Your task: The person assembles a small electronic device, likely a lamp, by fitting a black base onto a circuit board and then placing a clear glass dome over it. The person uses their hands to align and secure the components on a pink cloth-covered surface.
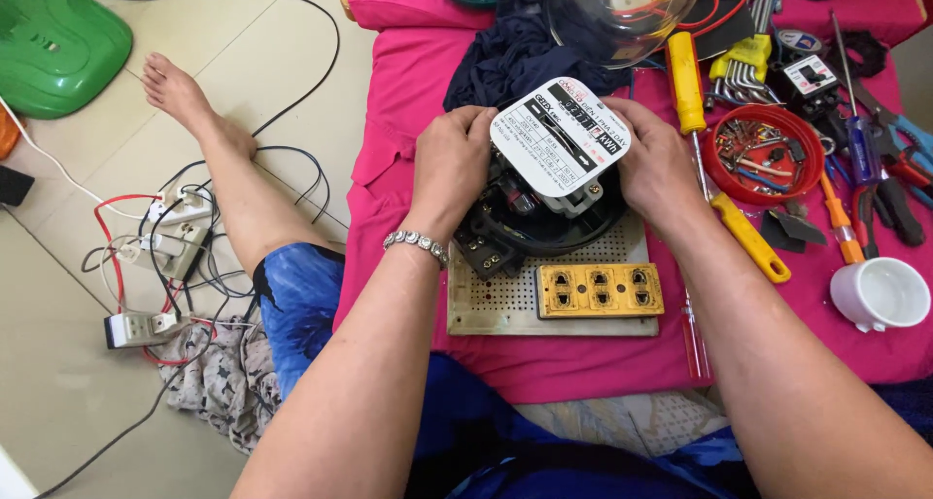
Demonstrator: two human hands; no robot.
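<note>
Your left hand (449, 169) is curled round the left side of the electricity meter (554, 183), fingers wrapped over its edge beside the white face plate (561, 135), and your right hand (657, 164) grips the opposite side the same way. Both hands are closed on the meter, so it sits squarely between your palms, with its black base (530, 235) just below your fingers and resting on the perforated board (505, 300).

Keep the pressure even on the 2 sides, so the face plate does not tilt or twist against the works beneath it; it looks slightly rotated now. Let the base bear the weight and use your fingertips only to steer.

Just below your right wrist lies the yellow socket strip (600, 289) with its 6 outlets, so mind it if you lower the meter. To the right of your right hand the yellow-handled screwdriver (748, 237) and the red dish of small parts (762, 153) are near enough to be knocked. Beyond your knuckles the clear dome cover (622, 13) and the dark cloth (515, 52) crowd the far edge, and the white cup (880, 293) sits well off to your right.
</note>
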